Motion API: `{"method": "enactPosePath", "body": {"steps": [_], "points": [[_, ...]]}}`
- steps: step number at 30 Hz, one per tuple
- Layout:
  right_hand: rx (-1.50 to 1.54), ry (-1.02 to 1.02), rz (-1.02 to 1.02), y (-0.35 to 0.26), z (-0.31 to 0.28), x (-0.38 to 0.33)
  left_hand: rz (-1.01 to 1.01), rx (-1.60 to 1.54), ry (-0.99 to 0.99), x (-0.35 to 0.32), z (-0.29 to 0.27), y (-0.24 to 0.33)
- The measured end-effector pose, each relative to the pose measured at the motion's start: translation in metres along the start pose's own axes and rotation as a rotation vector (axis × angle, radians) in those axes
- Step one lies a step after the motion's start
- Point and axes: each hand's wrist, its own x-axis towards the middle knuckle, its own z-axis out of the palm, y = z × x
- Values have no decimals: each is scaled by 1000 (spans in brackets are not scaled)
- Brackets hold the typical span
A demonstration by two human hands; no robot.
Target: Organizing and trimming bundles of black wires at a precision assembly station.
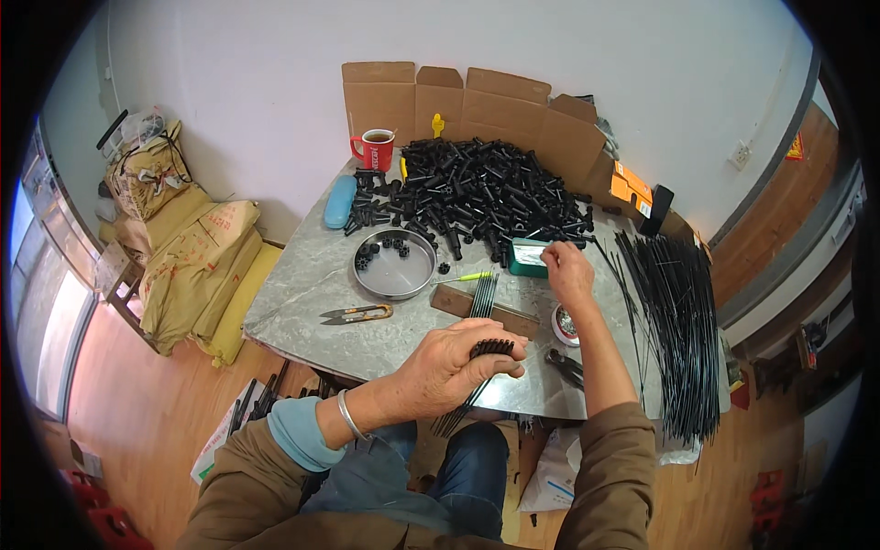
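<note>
My left hand (445,367) is closed round a row of thin dark rods (484,298), several side by side. Their short black ends show between thumb and fingers. The rods slant from a flat grey-brown bar (513,320) on the table down past the near edge. My right hand (570,272) reaches over a green box (527,269) with something silvery inside. Its fingertips are pinched together at the box's right side; whatever they hold is too small to make out. Just nearer than that hand stands a small round tub (566,326) of silvery bits.
Behind lies a heap of black plastic parts (495,192) against cardboard (504,105). A round metal dish (394,284), thread snips (357,314), a blue case (339,202) and a red mug (374,147) stand left. Long black rods (674,330) overhang the right edge; pliers (566,367) lie nearer.
</note>
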Motion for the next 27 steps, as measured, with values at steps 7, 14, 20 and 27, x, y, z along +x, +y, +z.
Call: {"method": "enactPosePath", "body": {"steps": [7,14,20,27], "points": [[-139,-384,132,15,19,31,36,-1,1,1,4,0],[-259,-531,-70,5,6,26,-25,-35,-9,2,1,0],[-293,-304,-178,20,14,16,-7,-19,-16,2,5,1],[-220,-423,-183,10,3,13,-40,-28,-23,0,4,3]]}}
